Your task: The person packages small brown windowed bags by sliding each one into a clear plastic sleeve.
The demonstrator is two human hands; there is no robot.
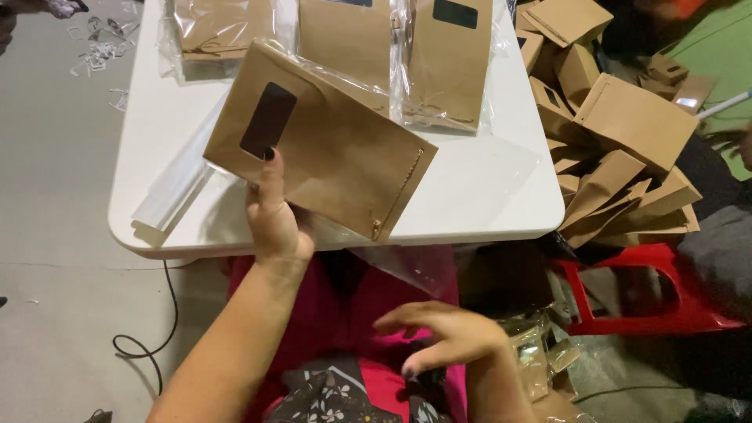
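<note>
Head view, only cam. Left hand holds a kraft bag up over the near edge of the white table. Thumb is pressed flat on the bag's front, tip just under the dark window; the other fingers are hidden behind, so it's a pinch on the bag's lower-left edge. Right hand is low at 5 o'clock from the bag, over the lap, fingers loosely spread, gripping nothing, well apart from the bag.

Bag: flat paper, prob. very light, stiff enough to stay planar when held by one edge, but would crease if squeezed. Clear film wrap shows along its top edge, likely slippery, so better to hold on bare paper at an edge or corner, as the thumb does. Thin twine runs along the right end and could snag.

Pointing: long axis runs from about 10 to 4 o'clock; window end at 10, twine end at 4. Front face is toward the cam.

Around: more wrapped bags lie at 12 o'clock on the table. Bag pile at 3 o'clock, partly over a red stool. Film strip at 9 o'clock. Cable on the floor at 7.
</note>
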